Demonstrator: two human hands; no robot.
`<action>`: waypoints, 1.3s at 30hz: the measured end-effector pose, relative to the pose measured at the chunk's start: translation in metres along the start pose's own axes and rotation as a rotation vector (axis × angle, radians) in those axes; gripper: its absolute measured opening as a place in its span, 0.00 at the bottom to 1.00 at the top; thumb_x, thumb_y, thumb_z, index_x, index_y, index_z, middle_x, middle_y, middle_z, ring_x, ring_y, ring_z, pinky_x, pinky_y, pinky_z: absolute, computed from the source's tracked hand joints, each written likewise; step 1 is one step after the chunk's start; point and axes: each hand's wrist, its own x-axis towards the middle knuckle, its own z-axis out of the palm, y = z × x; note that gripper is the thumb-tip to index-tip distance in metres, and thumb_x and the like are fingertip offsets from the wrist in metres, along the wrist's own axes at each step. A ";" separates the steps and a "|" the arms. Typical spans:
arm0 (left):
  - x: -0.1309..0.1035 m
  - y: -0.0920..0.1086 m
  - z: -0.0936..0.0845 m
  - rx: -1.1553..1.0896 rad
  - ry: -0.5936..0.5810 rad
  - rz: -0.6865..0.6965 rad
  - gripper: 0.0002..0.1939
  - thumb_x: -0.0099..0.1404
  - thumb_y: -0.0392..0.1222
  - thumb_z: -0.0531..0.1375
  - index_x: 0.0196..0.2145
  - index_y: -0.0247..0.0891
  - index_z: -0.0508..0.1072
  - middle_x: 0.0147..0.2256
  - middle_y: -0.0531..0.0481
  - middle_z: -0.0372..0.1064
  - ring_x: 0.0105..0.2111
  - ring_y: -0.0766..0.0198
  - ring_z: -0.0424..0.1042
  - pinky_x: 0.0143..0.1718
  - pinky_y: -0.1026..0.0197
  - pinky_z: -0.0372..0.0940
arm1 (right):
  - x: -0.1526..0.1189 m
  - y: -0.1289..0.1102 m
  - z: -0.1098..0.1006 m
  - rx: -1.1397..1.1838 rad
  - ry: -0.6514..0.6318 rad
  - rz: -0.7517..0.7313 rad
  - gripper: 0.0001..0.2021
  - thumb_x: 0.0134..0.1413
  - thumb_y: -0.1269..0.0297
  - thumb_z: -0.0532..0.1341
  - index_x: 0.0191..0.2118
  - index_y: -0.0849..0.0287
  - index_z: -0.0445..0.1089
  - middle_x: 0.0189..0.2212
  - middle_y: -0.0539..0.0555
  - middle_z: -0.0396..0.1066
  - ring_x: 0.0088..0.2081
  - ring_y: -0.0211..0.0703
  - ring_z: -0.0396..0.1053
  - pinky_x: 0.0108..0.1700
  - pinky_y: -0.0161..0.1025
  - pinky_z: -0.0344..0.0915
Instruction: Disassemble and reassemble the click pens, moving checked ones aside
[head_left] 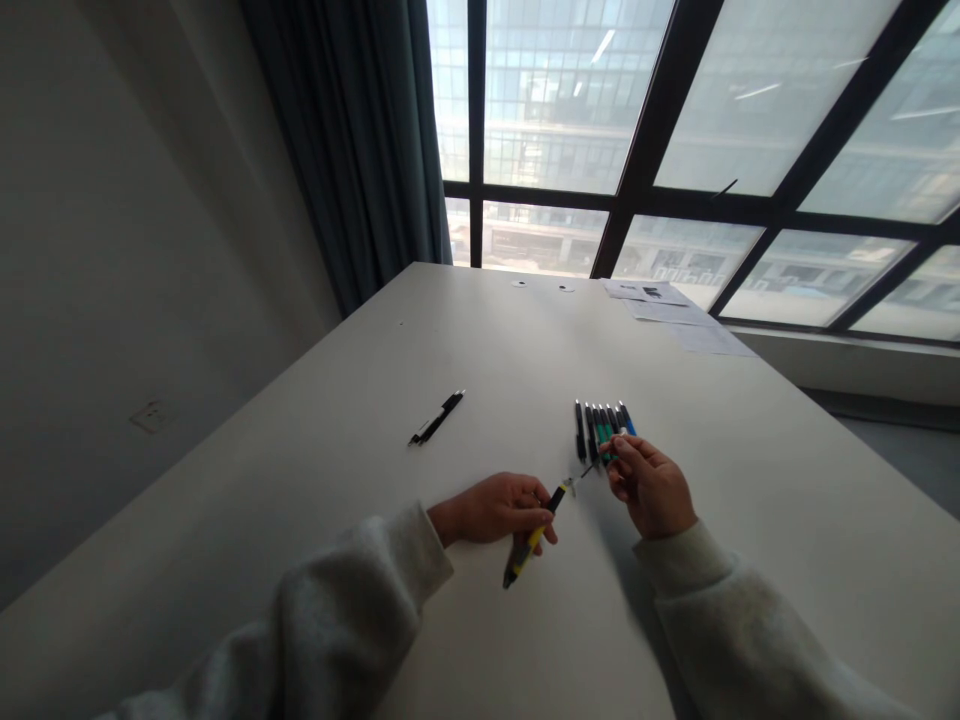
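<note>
My left hand (499, 508) is closed round a yellow and black pen (536, 537), which tilts up toward the right. Pinched in the fingers of my right hand (652, 485) is a thin dark pen refill (589, 468), slanting down toward the pen's upper end. Whether the refill touches the pen is too small to tell. Just beyond my right hand lies a row of several pens (580, 430), black, green and blue, partly hidden by the fingers. Left of it, black pens (442, 418) lie close together at a slant.
The white table (480, 350) runs away from me to a large dark-framed window (570, 190). Sheets of paper (667, 312) lie at its far right edge. Two small white pieces (566, 289) sit near the far end. A dark curtain (360, 150) hangs at the left.
</note>
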 end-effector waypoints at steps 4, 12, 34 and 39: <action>-0.001 0.001 0.000 -0.020 0.028 0.013 0.24 0.57 0.57 0.68 0.36 0.32 0.68 0.32 0.41 0.77 0.24 0.63 0.76 0.24 0.64 0.70 | -0.001 0.004 -0.001 -0.074 -0.053 -0.022 0.22 0.35 0.57 0.76 0.36 0.60 0.71 0.29 0.52 0.73 0.19 0.33 0.63 0.14 0.30 0.56; -0.002 0.006 -0.001 -0.021 0.264 0.078 0.25 0.55 0.56 0.69 0.35 0.31 0.70 0.29 0.44 0.75 0.24 0.63 0.76 0.26 0.63 0.69 | -0.019 0.011 0.005 -0.396 -0.274 -0.127 0.21 0.44 0.56 0.70 0.42 0.61 0.68 0.25 0.47 0.65 0.22 0.36 0.64 0.17 0.33 0.63; 0.004 0.000 -0.007 0.005 0.449 0.126 0.23 0.54 0.56 0.68 0.34 0.33 0.68 0.26 0.47 0.75 0.21 0.65 0.73 0.22 0.65 0.66 | -0.040 0.039 0.020 -1.242 -0.344 -0.435 0.05 0.53 0.64 0.59 0.28 0.57 0.66 0.22 0.52 0.71 0.25 0.43 0.68 0.31 0.37 0.61; 0.004 0.001 -0.006 0.006 0.443 0.124 0.24 0.54 0.56 0.68 0.33 0.33 0.68 0.26 0.48 0.75 0.20 0.66 0.73 0.22 0.65 0.67 | -0.040 0.040 0.021 -1.265 -0.317 -0.457 0.05 0.53 0.64 0.59 0.28 0.57 0.67 0.22 0.52 0.71 0.25 0.43 0.68 0.31 0.36 0.62</action>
